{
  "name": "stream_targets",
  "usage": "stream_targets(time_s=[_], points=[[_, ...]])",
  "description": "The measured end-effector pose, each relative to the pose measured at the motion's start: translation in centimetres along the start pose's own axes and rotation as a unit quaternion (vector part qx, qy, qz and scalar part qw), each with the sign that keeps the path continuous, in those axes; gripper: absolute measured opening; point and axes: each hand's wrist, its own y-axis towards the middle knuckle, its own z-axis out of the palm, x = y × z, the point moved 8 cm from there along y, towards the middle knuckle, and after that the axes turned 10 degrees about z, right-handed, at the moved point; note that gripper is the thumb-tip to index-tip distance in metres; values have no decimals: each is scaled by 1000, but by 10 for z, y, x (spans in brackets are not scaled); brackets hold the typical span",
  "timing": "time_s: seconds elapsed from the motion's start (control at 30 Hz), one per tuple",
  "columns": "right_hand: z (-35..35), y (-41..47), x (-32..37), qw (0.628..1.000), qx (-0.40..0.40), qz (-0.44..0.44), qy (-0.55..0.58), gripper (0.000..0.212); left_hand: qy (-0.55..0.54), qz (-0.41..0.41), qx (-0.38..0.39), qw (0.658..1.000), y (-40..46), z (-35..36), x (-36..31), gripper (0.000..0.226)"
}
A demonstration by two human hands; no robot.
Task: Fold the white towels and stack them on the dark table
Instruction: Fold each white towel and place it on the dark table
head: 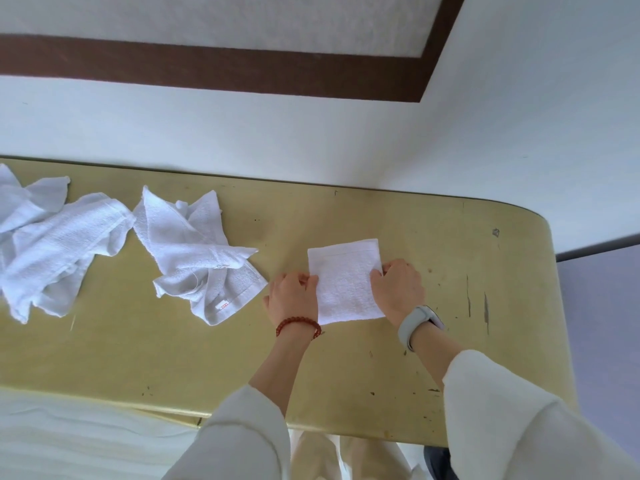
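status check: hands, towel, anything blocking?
Left hand and right hand grip the folded towel's side edges, flat on the table. Unfolded towels lie left, apart. Nothing blocking.

Probably a hotel or guest room: a scuffed yellowish table [346,358] against a white wall [242,126], brown-framed panel [214,69] above it, white bedding [69,441] by its near edge.

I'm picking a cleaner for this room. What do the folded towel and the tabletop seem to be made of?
Folded towel: looks like white cotton terry, with a nubby looped pile and a flat woven band near its far edge. Tabletop: a smooth, slightly glossy yellowish coating, perhaps paint or laminate, with dark chips and scratches; what lies beneath cannot be told.
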Motion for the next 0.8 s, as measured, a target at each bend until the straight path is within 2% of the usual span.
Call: stream_targets(time_s=[0.07, 0.13, 0.27, 0.37, 0.43, 0.5, 0.57, 0.63, 0.7, 0.8], points=[[2, 0, 5, 1000, 10, 10, -12, 20, 19, 0, 8, 1000, 2, 1, -3, 22], [-2, -5, 11, 1000, 3, -4, -11, 10, 32, -2, 15, 999, 3, 0, -7, 22], [-10, -22, 22, 990, 16, -61, 125, 8, 32, 1, 21, 999, 2, 1, -12, 23], [-24, -47, 42, 973, 38, -182, 138, 8, -43, 22, 26, 998, 2, -1, -14, 26], [-35, -64, 55, 957, 69, -248, 136, 14, -143, 45, 48, 988, 5, 0, -14, 27], [-46, -75, 61, 943, 119, -263, 166, 28, -294, 37, 83, 951, 5, 1, -14, 25], [-57, -76, 62, 935, 149, -247, 205, 39, -461, -28, 133, 877, 1, 3, -13, 23], [-69, -71, 58, 935, 149, -220, 235, 39, -564, -77, 193, 799, -8, 5, -19, 21], [-76, -66, 52, 941, 131, -191, 248, 33, -569, -67, 228, 787, -14, 0, -26, 20], [-78, -64, 40, 947, 124, -151, 256, 25, -553, -42, 188, 811, -21, -20, -27, 17]])
